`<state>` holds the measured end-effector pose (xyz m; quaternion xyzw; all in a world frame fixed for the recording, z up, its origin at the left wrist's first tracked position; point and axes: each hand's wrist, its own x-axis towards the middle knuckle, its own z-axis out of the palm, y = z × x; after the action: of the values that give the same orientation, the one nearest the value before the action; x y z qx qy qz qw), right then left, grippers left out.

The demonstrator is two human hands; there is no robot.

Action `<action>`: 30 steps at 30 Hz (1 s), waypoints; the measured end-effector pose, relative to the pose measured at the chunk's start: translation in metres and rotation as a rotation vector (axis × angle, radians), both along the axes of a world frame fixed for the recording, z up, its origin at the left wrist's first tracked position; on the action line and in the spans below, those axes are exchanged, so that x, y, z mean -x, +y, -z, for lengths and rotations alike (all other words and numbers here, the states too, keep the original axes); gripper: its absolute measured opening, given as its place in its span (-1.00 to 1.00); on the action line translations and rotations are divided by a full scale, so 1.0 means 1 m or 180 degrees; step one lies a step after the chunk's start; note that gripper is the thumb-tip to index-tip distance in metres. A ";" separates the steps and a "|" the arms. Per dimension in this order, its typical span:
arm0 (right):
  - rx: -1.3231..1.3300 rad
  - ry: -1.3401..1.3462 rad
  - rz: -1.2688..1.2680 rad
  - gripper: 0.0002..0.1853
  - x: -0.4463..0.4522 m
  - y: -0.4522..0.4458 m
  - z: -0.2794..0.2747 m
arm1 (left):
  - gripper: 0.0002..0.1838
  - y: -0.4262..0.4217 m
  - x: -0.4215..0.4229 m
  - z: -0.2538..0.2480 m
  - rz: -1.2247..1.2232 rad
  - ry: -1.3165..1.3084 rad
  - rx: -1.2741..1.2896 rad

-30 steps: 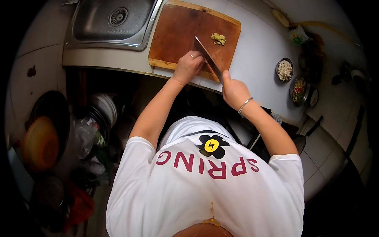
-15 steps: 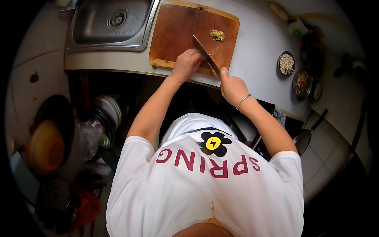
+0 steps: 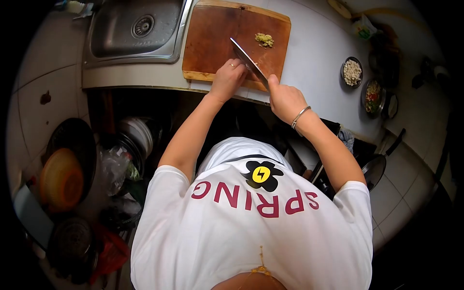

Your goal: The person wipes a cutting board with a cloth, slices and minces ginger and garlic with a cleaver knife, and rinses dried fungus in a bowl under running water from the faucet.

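Directions are read from the middle of the wooden cutting board (image 3: 212, 36), with 12 o'clock at the top of the view. The right hand (image 3: 286, 100), at between 4 and 5 o'clock, is closed around the handle of a kitchen knife (image 3: 250, 63), whose blade lies slantwise over the board, tip towards 11. The left hand (image 3: 229, 77) is at 6, fingers bent and gathered narrow just beside the blade; whether they pin anything cannot be told. Compared with the two earlier frames, the knife tip has shifted slightly towards 9 relative to the board, while the left hand remains close by. The pile of chopped pale yellow-green pieces (image 3: 264, 40), between 2 and 3 on the board, shows no visible growth. Assessment: cutting appears to be in progress, with the blade being re-angled and no fresh output added to the pile. Also noted: stainless-steel sink (image 3: 125, 41) at 9; on the white countertop (image 3: 314, 63), a bowl of diced white pieces (image 3: 343, 77) between 3 and 4, and a bowl of mixed chopped ingredients (image 3: 382, 102) near 4.
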<state>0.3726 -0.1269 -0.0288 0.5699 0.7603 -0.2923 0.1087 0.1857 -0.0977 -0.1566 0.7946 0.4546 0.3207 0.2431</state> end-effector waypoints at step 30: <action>-0.0286 0.0012 -0.0060 -0.74 -0.023 -0.007 0.033 | -0.86 -0.012 0.014 -0.016 0.0047 -0.0144 0.0286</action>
<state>0.3959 -0.1337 -0.0623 0.5665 0.7781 -0.2579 0.0844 0.1720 -0.1100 -0.1404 0.7788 0.4570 0.3160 0.2911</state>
